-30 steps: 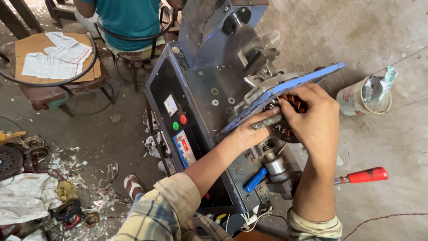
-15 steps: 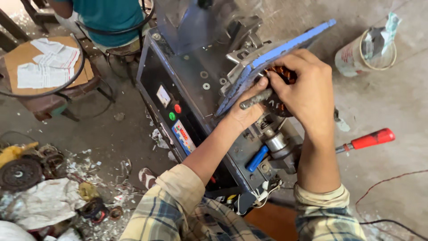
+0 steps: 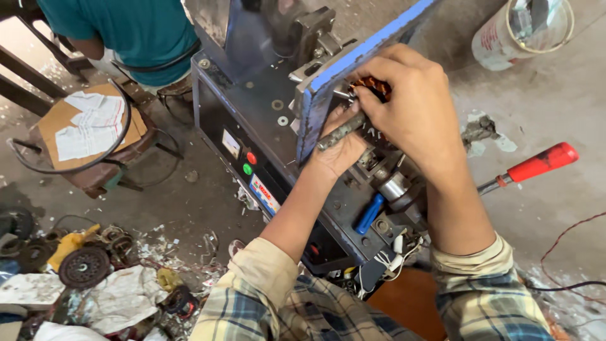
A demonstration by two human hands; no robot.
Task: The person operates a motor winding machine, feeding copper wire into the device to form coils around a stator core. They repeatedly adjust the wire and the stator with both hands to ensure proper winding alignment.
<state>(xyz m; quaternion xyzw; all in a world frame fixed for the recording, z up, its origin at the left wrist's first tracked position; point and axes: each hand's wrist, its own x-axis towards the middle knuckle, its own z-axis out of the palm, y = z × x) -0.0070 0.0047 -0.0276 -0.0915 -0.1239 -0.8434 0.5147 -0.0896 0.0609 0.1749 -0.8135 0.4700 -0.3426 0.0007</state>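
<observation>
Copper-wound coil (image 3: 377, 88): seated behind the blue plate (image 3: 360, 60) atop the grey machine (image 3: 265, 126); right hand (image 3: 413, 117) fingers pinched on its windings; left hand (image 3: 338, 148) curled around a metal shaft (image 3: 341, 131); best kept steady, pressing gently, judging by the tight seat.

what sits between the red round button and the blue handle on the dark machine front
In the head view, a green round button and a colourful rectangular label lie between the red round button and the blue handle.
</observation>
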